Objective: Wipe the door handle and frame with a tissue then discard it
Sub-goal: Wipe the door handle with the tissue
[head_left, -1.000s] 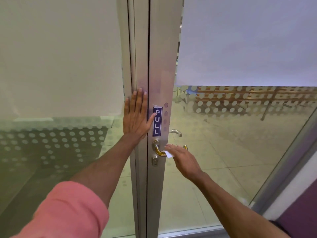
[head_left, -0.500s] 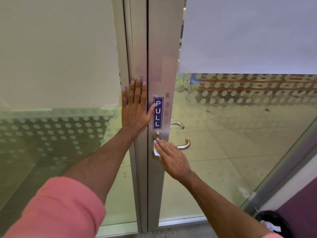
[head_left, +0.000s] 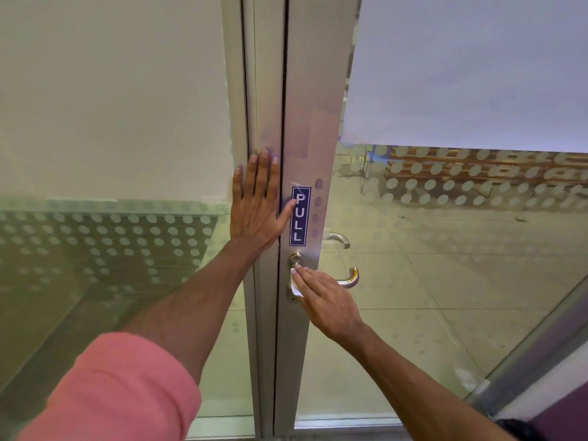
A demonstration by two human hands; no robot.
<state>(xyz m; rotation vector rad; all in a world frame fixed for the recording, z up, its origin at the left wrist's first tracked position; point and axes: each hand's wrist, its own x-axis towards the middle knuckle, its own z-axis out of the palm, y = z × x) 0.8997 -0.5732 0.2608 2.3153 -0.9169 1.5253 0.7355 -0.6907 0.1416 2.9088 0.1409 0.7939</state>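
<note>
A silver metal door frame (head_left: 313,90) runs up the middle, with a blue PULL sticker (head_left: 300,216). Below the sticker a curved metal lever handle (head_left: 350,277) sticks out to the right. My right hand (head_left: 326,300) presses a white tissue (head_left: 295,288) flat against the frame at the handle's base, fingers covering most of the tissue and the lever's inner part. My left hand (head_left: 257,203) lies flat and open against the frame left of the sticker, thumb touching it.
Glass panels with frosted dots stand on both sides (head_left: 111,243). A second lever handle (head_left: 339,239) shows behind the glass. The rim of a dark bin (head_left: 518,428) peeks in at the bottom right corner, beside a purple wall.
My right hand slid the tissue left along the lever to its base on the frame. My left hand stayed flat on the frame.
</note>
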